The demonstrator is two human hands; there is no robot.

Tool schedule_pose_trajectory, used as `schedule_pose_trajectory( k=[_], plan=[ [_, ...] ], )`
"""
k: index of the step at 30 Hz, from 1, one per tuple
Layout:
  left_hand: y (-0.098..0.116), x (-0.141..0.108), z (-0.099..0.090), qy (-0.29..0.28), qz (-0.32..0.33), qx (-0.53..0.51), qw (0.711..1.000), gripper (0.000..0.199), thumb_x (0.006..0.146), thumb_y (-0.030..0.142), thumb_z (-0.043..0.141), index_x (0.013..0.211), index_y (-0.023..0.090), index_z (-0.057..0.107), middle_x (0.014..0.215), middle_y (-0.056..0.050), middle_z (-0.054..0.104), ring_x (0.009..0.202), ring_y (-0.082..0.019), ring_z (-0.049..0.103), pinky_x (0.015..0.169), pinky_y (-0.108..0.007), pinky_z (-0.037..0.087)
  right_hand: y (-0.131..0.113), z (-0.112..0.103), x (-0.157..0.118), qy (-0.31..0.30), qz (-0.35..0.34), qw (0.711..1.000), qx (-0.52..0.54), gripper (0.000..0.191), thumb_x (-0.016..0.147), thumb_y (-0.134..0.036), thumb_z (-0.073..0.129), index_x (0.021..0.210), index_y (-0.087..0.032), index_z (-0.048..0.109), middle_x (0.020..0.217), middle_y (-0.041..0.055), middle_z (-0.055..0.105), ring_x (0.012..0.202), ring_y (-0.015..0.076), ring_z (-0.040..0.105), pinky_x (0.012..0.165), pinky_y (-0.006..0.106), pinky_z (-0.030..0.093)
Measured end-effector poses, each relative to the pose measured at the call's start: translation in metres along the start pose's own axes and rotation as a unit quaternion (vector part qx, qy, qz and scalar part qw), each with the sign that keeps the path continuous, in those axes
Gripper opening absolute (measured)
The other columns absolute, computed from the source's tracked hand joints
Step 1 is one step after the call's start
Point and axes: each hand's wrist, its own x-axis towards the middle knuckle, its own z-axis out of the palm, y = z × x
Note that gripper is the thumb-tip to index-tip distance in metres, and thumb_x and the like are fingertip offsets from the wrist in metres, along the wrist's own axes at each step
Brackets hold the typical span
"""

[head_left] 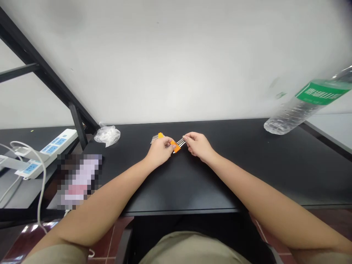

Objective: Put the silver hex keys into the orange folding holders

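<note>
Fingers and thumb of my left hand (162,150) pinch a small orange holder (175,146) above the black desk. Several thin silver metal rods (180,142) run through it and stick out to the right. The fingertips of my right hand (198,145) are closed on the ends of those rods. Just behind my left hand shows a second orange piece (161,135) with a row of thin metal rods (154,138); whether it joins the first holder is hidden by the hand.
A crumpled clear plastic bag (107,135) lies at the desk's (187,183) back left. A tilted water bottle (305,101) with a green label stands at the back right. A white power strip (49,152) with cables and a blurred-out device (81,179) are on the left, beside a black metal frame (78,123).
</note>
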Motion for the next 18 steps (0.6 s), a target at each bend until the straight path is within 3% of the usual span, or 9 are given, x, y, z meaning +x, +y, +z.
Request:
schedule_pose_trajectory(
  k=[9, 18],
  plan=[
    [0.0015, -0.002, 0.005, -0.007, -0.031, -0.139, 0.99, 0.007, 0.09, 0.026, 0.06, 0.093, 0.02, 0.062, 0.087, -0.003, 0.075, 0.074, -0.015, 0.071, 0.066, -0.027, 0.06, -0.0007, 0.0014, 0.0015, 0.019, -0.045, 0.999, 0.019, 0.036, 0.091, -0.059, 0.061, 0.097, -0.024, 0.067, 0.057, -0.0029, 0.051, 0.041, 0.0125, 0.046, 0.036, 0.024, 0.036],
    [0.0033, -0.0052, 0.0043, -0.029, -0.035, -0.105, 0.993, 0.004, 0.087, 0.021, 0.062, 0.089, 0.02, 0.059, 0.073, -0.002, 0.073, 0.066, -0.017, 0.072, 0.067, -0.032, 0.061, 0.0043, 0.0006, 0.0058, 0.015, -0.02, 0.999, 0.039, 0.034, 0.089, -0.054, 0.065, 0.095, -0.021, 0.068, 0.055, -0.0036, 0.048, 0.04, 0.0105, 0.042, 0.034, 0.022, 0.033]
  ],
)
